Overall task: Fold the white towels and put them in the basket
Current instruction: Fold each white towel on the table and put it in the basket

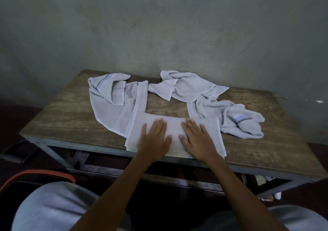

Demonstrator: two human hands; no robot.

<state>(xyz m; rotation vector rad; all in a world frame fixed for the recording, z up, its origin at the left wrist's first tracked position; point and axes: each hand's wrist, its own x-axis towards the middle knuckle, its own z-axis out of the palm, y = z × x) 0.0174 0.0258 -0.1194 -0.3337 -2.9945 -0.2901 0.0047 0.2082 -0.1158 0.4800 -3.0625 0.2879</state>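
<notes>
A bare grey-green wall (159, 27), scuffed and dim, fills the far half of the view. Against it stands a worn wood-topped table (62, 117) on a grey metal frame (58, 152). The space under the top is so dark that little can be made out, and the floor on either side is nearly black. The person's knees (53, 206), in pale cloth, fill the near edge and are cut off by the picture. At the near left an orange rim (44, 173) curves over something dark (most of it is out of view, so I cannot tell whether it is the basket).

Four white towels lie on the table. The left towel (113, 113) is spread loosely, with its far corner turned over to show a dark checked band. The right towel (243, 126) is bunched near the right side, with its own checked band showing. The far towel (188, 87) is crumpled close to the wall and touches the right one. The folded towel (174, 126) lies as a neat rectangle at the middle of the near edge, with its ends touching the left and right towels.

The left hand (154, 140) and right hand (197, 138) rest palm-down on the folded towel, side by side but apart. Their fingers are straight and slightly spread, pressing rather than gripping.

A small white fleck (320, 101) shows on the floor at the far right.
</notes>
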